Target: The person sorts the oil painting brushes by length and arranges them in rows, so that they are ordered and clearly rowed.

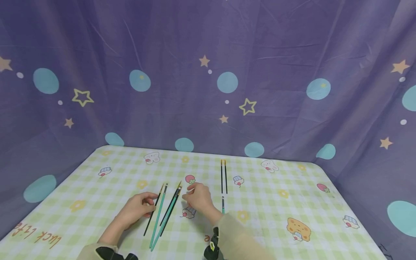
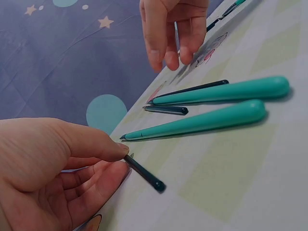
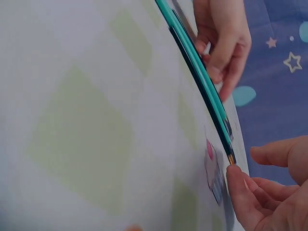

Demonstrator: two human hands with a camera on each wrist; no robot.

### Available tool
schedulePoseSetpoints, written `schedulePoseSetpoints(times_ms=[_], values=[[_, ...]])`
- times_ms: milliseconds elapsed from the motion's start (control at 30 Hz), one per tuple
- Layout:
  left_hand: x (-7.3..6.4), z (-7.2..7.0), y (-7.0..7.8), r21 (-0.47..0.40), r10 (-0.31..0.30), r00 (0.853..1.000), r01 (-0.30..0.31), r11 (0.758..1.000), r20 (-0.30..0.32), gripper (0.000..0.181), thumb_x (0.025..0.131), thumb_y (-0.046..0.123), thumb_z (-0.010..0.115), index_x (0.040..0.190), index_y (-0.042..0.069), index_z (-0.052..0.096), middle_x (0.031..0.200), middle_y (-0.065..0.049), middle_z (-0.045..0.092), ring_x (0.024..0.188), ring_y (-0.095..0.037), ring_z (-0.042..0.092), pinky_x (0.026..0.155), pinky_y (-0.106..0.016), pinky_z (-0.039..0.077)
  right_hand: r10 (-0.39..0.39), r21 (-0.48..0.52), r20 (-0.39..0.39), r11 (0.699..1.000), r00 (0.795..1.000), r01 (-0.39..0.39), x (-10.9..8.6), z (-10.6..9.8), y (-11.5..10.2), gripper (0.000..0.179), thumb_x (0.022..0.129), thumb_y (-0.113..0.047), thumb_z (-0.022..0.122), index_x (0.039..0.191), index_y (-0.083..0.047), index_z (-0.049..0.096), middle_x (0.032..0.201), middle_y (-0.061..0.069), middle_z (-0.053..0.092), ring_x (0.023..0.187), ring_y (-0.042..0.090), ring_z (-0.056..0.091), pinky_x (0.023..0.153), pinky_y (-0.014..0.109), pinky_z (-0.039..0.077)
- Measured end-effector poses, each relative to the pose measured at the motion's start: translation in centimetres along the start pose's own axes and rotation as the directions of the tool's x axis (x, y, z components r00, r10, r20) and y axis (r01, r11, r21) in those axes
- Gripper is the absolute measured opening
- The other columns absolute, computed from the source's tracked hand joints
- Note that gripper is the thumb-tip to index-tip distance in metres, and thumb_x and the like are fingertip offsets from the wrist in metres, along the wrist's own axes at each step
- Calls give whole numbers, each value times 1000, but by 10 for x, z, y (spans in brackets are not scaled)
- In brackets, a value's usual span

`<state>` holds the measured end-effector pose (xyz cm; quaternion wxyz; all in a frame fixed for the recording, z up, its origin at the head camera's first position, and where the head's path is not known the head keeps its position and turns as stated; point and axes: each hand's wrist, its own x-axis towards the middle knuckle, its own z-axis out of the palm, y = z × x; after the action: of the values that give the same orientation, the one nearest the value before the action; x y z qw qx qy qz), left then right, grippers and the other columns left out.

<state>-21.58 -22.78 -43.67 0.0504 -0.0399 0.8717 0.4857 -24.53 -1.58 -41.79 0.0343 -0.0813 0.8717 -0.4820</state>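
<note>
1. Think of a clock in the head view, with its middle on the bunch of three brushes (image 1: 165, 220). They lie across each other on the table: two black ones and one green-blue one.
2. At 9 o'clock, the left hand (image 1: 138, 209) pinches a thin black brush (image 1: 149, 221) between thumb and finger. The gap there is closed.
3. Between that brush and the bunch lies a single green-blue brush (image 1: 158, 216).
4. At 2 o'clock, the right hand (image 1: 199, 198) has its thumb apart from its loosely bent fingers. It holds nothing. One fingertip is right by a brush tip; I cannot tell if they touch.
5. Farther out at 2 o'clock, two black brushes (image 1: 224, 178) lie side by side.
6. Just below them is another brush (image 1: 223, 205). The right sleeve (image 1: 242, 238) hides its lower end.
7. At 3 o'clock, the right hand partly covers a cupcake picture (image 1: 188, 213). Farther out is a cracker picture (image 1: 298, 229).
8. At 12 o'clock hangs a purple cloth (image 1: 182, 112) with stars and blue spots.
9. Between 8 and 9 o'clock, orange writing (image 1: 37, 234) says "luck" and "life", upside down.
</note>
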Motion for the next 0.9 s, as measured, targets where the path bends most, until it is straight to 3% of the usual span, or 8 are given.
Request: schedulePoseSetpoints(times_ms=[500, 767, 900], values=[[-1, -1, 1, -4, -4, 1000, 4, 1000, 4, 39, 79, 2, 64, 117, -1, 57, 85, -8, 55, 65, -17, 54, 54, -28, 52, 19, 17, -21, 1000, 1000, -19, -8, 34, -6, 18, 76, -8, 71, 89, -5, 59, 66, -1, 58, 40, 10, 53, 41, 22, 45], [-2, -1, 3, -5, -3, 1000, 3, 1000, 3, 40, 78, 1, 64, 117, -1, 57, 84, -8, 55, 64, -18, 54, 53, -28, 52, 20, -113, -83, 993, 996, -29, -6, 38, -7, 21, 74, -13, 73, 89, -5, 60, 56, -3, 58, 37, 6, 51, 47, 20, 46], [-2, -1, 3, -7, -5, 1000, 5, 1000, 1, 39, 78, 1, 63, 117, -2, 57, 84, -8, 55, 64, -17, 54, 53, -28, 52, 36, -132, -72, 990, 997, -46, -5, 38, -7, 24, 74, -13, 73, 92, -5, 61, 55, -3, 58, 39, 7, 52, 49, 21, 46]])
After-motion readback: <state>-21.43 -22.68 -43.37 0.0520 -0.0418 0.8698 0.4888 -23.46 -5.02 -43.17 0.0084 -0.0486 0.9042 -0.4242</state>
